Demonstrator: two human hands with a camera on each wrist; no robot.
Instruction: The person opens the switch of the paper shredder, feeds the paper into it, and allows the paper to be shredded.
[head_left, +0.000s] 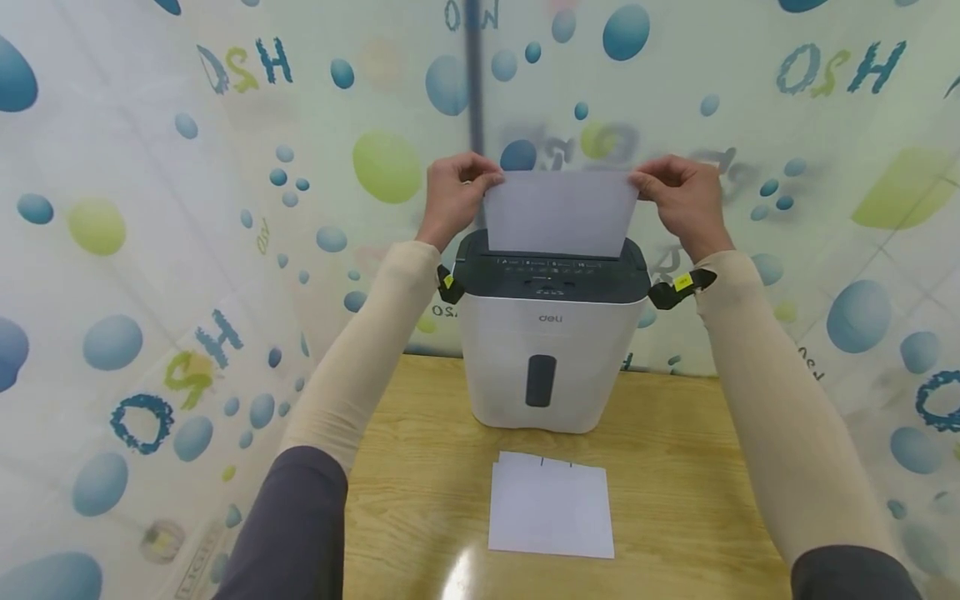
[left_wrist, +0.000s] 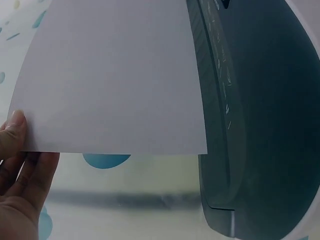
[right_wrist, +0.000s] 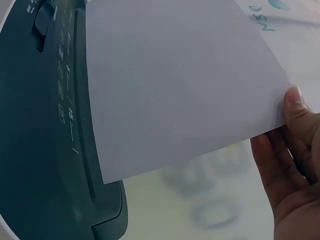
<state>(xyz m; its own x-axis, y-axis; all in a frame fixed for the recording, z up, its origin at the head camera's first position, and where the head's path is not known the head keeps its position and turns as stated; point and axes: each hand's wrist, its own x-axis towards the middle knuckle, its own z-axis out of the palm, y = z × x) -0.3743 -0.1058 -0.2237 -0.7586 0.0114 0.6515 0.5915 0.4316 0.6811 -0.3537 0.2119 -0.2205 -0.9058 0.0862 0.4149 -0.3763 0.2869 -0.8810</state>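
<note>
A white sheet of paper (head_left: 561,212) stands upright over the feed slot of a paper shredder (head_left: 536,358). My left hand (head_left: 456,196) pinches its upper left corner between thumb and fingers. At the upper right corner my right hand (head_left: 684,200) pinches it the same way. In the left wrist view the sheet (left_wrist: 110,80) has its lower edge along the slot in the dark lid (left_wrist: 270,120). The right wrist view shows the paper (right_wrist: 185,85) beside the lid's printed markings; whether the edge is inside the slot I cannot tell.
Several white sheets (head_left: 551,512) lie stacked on the wooden table (head_left: 420,467) in front of the shredder. A patterned curtain (head_left: 360,108) hangs close behind and on both sides. Each wrist carries a small black camera (head_left: 678,287).
</note>
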